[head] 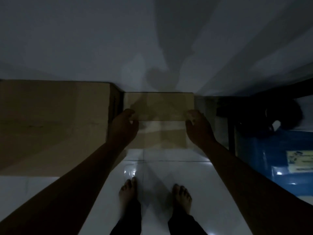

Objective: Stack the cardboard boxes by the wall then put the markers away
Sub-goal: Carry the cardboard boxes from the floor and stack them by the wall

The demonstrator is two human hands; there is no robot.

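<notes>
While both hands, left (126,123) and right (197,124), grip the small box (160,107), keep it level and flush against the wall (84,48).

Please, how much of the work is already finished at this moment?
Done: a large box stands against the wall. In hand: both hands, left and right, grip the small box beside it at the wall. Left: the markers, which are not in view.
</notes>
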